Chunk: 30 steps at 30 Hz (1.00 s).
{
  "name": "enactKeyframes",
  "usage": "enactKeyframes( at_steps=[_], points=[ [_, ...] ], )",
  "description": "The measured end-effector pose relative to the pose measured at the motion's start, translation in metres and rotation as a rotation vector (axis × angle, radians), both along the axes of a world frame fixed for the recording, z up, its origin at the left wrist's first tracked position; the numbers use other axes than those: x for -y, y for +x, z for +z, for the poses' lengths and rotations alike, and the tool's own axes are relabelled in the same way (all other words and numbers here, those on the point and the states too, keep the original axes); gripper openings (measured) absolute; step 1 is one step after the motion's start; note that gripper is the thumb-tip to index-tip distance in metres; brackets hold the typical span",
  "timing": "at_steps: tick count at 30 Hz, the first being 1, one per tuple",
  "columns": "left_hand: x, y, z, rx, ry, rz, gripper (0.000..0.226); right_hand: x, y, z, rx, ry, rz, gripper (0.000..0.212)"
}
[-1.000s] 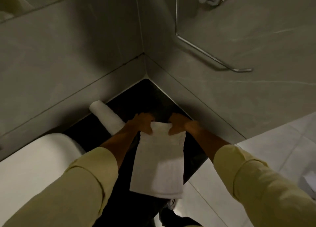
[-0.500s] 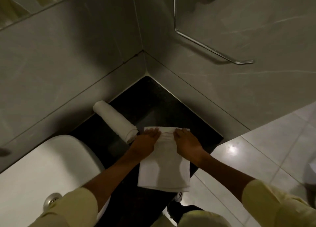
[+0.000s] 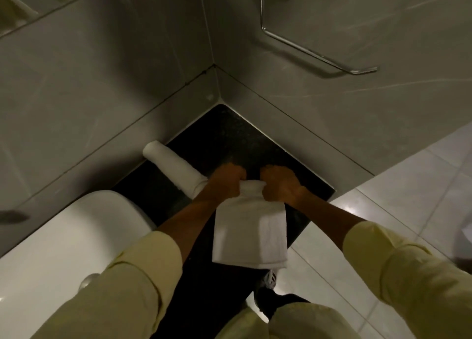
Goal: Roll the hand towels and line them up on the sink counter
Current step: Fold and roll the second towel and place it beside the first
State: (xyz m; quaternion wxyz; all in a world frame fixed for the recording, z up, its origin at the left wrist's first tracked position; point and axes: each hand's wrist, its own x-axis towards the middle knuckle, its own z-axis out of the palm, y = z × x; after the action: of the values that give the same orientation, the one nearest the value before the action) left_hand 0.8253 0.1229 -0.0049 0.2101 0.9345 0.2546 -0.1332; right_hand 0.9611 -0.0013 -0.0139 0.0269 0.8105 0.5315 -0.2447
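A white hand towel lies folded lengthwise on the black counter, its near end hanging over the counter's front edge. Its far end is curled into a small roll. My left hand and my right hand both grip that rolled end, fingers closed around it. A finished white towel roll lies on the counter to the left, touching my left wrist and pointing toward the back wall.
A white sink basin with a metal drain fills the lower left. Grey tiled walls meet in a corner behind the counter. A chrome towel bar hangs on the right wall. Pale floor tiles and my shoe show below right.
My hands went from pressing flat on the towel's far end to curling it into a roll and gripping it. The camera view shifted slightly.
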Motion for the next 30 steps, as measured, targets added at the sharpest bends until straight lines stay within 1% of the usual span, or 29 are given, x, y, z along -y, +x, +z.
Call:
enactKeyframes(
  at_steps=[1, 2, 4, 5, 8, 9, 10, 11, 12, 14, 15, 16, 17, 18, 20, 21, 22, 24, 26, 28, 30],
  points=[
    [0.004, -0.005, -0.003, 0.074, 0.039, -0.004, 0.019, 0.007, -0.004, 0.0, 0.026, 0.063, -0.007, 0.03],
    [0.009, -0.013, -0.007, 0.077, 0.052, -0.013, 0.021, 0.016, -0.011, -0.003, 0.091, 0.126, 0.011, 0.028],
    [0.026, -0.033, -0.012, -0.039, 0.121, -0.086, 0.033, 0.037, -0.028, -0.013, 0.251, 0.173, 0.093, 0.032],
    [0.035, -0.043, -0.019, -0.027, 0.189, -0.128, 0.037, 0.048, -0.037, -0.016, 0.285, 0.174, 0.103, 0.036],
    [0.055, -0.069, -0.034, -0.095, 0.231, -0.209, 0.045, 0.074, -0.061, -0.024, 0.252, 0.199, 0.018, 0.049],
    [0.062, -0.072, -0.031, -0.082, 0.247, -0.199, 0.045, 0.078, -0.065, -0.024, 0.233, 0.19, -0.01, 0.049],
    [0.066, -0.072, -0.024, -0.035, 0.204, -0.137, 0.045, 0.077, -0.066, -0.022, 0.211, 0.18, -0.019, 0.047],
    [0.068, -0.066, -0.012, -0.044, 0.141, -0.094, 0.046, 0.073, -0.064, -0.018, 0.208, 0.149, -0.015, 0.044],
    [0.063, -0.059, -0.007, -0.035, 0.135, -0.076, 0.044, 0.065, -0.059, -0.014, 0.187, 0.137, -0.038, 0.042],
    [0.048, -0.041, 0.003, -0.041, 0.107, -0.003, 0.041, 0.046, -0.044, -0.004, 0.146, 0.079, -0.098, 0.046],
    [0.038, -0.033, 0.005, -0.024, 0.064, -0.003, 0.046, 0.036, -0.036, 0.0, 0.126, 0.061, -0.125, 0.048],
    [0.028, -0.027, 0.004, -0.041, 0.049, -0.052, 0.059, 0.029, -0.031, 0.003, 0.119, 0.039, -0.119, 0.049],
    [0.022, -0.023, 0.002, -0.084, 0.062, -0.101, 0.071, 0.025, -0.029, 0.006, 0.123, 0.004, -0.082, 0.048],
    [0.019, -0.022, -0.001, -0.144, 0.058, -0.14, 0.077, 0.024, -0.028, 0.009, 0.118, -0.033, -0.053, 0.049],
    [0.023, -0.022, -0.006, -0.232, -0.052, -0.164, 0.072, 0.03, -0.032, 0.012, 0.051, -0.057, -0.074, 0.053],
    [0.031, -0.026, -0.005, -0.238, -0.087, -0.151, 0.068, 0.036, -0.036, 0.011, 0.014, -0.037, -0.105, 0.059],
    [0.038, -0.032, -0.005, -0.22, -0.068, -0.129, 0.064, 0.043, -0.041, 0.01, -0.007, 0.003, -0.13, 0.065],
    [0.053, -0.047, -0.008, -0.195, 0.057, -0.132, 0.065, 0.06, -0.055, 0.004, -0.004, 0.089, -0.149, 0.075],
    [0.068, -0.07, -0.019, -0.142, 0.24, -0.219, 0.072, 0.079, -0.076, -0.006, 0.111, 0.125, -0.124, 0.082],
    [0.086, -0.093, -0.031, -0.103, 0.348, -0.252, 0.076, 0.1, -0.098, -0.019, 0.208, 0.168, -0.113, 0.079],
    [0.102, -0.111, -0.039, -0.077, 0.335, -0.236, 0.084, 0.12, -0.119, -0.032, 0.208, 0.211, -0.129, 0.073]
  ],
)
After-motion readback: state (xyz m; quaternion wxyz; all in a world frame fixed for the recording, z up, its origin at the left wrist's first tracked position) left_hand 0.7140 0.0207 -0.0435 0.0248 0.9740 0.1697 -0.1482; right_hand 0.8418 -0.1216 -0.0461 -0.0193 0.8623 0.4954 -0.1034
